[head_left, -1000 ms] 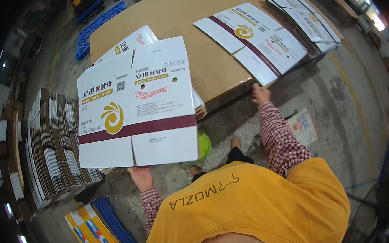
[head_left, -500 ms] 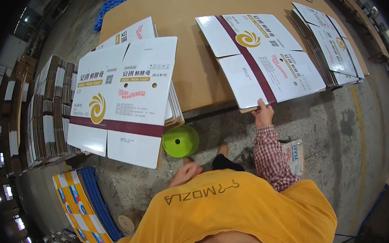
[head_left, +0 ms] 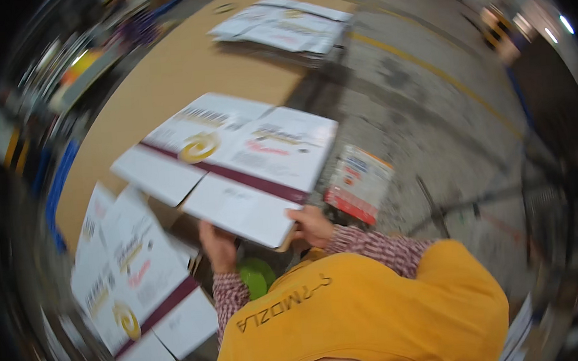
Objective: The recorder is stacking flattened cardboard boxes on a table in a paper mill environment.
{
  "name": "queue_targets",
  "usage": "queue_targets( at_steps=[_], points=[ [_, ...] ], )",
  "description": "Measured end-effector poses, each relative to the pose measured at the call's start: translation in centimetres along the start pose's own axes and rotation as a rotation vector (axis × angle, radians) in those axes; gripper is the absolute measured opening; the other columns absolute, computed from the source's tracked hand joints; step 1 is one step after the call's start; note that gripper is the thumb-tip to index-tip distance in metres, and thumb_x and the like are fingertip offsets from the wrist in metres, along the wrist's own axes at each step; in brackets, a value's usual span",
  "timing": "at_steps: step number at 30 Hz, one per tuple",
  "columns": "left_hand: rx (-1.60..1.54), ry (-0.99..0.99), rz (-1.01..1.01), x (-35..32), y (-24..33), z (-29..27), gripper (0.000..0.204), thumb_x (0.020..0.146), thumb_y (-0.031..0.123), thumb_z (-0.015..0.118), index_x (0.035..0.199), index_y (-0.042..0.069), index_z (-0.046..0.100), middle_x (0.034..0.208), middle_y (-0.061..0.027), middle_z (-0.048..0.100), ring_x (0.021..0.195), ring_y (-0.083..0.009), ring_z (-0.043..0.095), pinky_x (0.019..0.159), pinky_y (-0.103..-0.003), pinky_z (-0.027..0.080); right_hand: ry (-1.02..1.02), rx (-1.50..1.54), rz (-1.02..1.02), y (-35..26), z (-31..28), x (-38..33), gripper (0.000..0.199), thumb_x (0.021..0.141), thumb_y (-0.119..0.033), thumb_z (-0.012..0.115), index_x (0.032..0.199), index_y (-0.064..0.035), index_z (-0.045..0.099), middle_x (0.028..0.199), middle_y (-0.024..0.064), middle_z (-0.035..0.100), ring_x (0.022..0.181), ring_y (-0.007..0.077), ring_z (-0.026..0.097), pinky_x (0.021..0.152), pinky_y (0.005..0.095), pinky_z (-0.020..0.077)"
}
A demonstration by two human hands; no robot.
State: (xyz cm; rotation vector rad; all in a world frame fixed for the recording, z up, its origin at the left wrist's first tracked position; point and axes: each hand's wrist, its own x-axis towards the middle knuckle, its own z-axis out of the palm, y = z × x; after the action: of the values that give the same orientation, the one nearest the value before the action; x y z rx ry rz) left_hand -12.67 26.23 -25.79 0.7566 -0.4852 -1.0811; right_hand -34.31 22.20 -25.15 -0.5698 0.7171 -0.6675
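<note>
A flattened white cardboard carton (head_left: 243,196) with a maroon band and a gold swirl lies tilted between my two hands, above the tan table. My right hand (head_left: 313,226) grips its near right corner, thumb on top. At its near left edge, my left hand (head_left: 219,246) holds it from beneath, fingers partly hidden by the board. Left of that hand rests a stack of similar flat cartons (head_left: 143,270), its top sheet skewed. Blur softens the print on the boards.
A tan table (head_left: 159,89) stretches away, bearing another stack of flat cartons (head_left: 284,26) at its far end. On the concrete floor sit a red and white bag (head_left: 359,183) and a green round stool (head_left: 256,276). Thin dark stand legs (head_left: 441,212) stand on the right.
My view has swung to the right. The carton has come nearer my body and turned, and my left hand has risen from near my waist to take its edge.
</note>
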Motion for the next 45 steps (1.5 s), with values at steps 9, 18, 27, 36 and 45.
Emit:
queue_targets(
  at_steps=[9,18,27,36,45],
  points=[
    [0.013,-0.223,-0.132,0.8,0.9,-3.4,0.037,0.089,0.021,0.036,0.124,0.007,0.034,0.117,-0.0065,0.045,0.105,-0.0175,0.045,0.087,-0.031,0.037,0.073,0.054,-0.158,-1.2,2.0,-1.9,0.036,0.08,-0.016,0.052,0.11,0.0021,0.043,0.095,0.0152,0.055,0.079,0.0237,0.059,0.057,0.0377,0.0535],
    [-0.081,-0.059,-0.22,2.4,2.2,-4.6,0.037,0.08,0.009,0.044,0.116,0.003,0.041,0.107,-0.0087,0.051,0.098,-0.0197,0.049,0.084,-0.03,0.041,0.116,-0.053,-0.209,-1.7,3.2,-2.6,0.038,0.081,-0.014,0.049,0.113,0.0033,0.04,0.095,0.0144,0.055,0.074,0.0223,0.06,0.052,0.0342,0.0541],
    [0.237,-0.145,-0.16,5.0,5.5,-1.6,0.009,0.079,0.006,0.046,0.087,0.004,0.051,0.088,-0.0045,0.055,0.079,-0.0119,0.051,0.068,-0.024,0.04,0.024,-0.012,-0.163,-1.4,2.3,-1.0,0.039,0.081,-0.02,0.052,0.108,0.0072,0.042,0.089,0.0173,0.057,0.076,0.0263,0.06,0.056,0.0383,0.0527],
    [0.402,-0.011,-0.059,1.8,13.0,3.4,0.01,0.077,0.003,0.042,0.082,0.001,0.049,0.082,-0.0067,0.054,0.076,-0.015,0.054,0.065,-0.027,0.045,0.099,-1.415,-0.725,-9.2,7.6,-4.9,0.049,0.07,-0.044,0.059,0.082,0.0034,0.054,0.069,0.0196,0.058,0.063,0.0343,0.058,0.059,0.0411,0.0447],
    [0.55,-0.009,0.16,0.1,10.2,4.2,0.012,0.072,0.004,0.049,0.08,-0.001,0.057,0.082,-0.0103,0.057,0.076,-0.0178,0.055,0.064,-0.03,0.045,-0.257,-1.768,-0.688,-5.8,15.0,-0.5,0.046,0.073,-0.041,0.053,0.083,0.0038,0.053,0.071,0.023,0.057,0.07,0.0366,0.057,0.063,0.0437,0.0455]
  ],
)
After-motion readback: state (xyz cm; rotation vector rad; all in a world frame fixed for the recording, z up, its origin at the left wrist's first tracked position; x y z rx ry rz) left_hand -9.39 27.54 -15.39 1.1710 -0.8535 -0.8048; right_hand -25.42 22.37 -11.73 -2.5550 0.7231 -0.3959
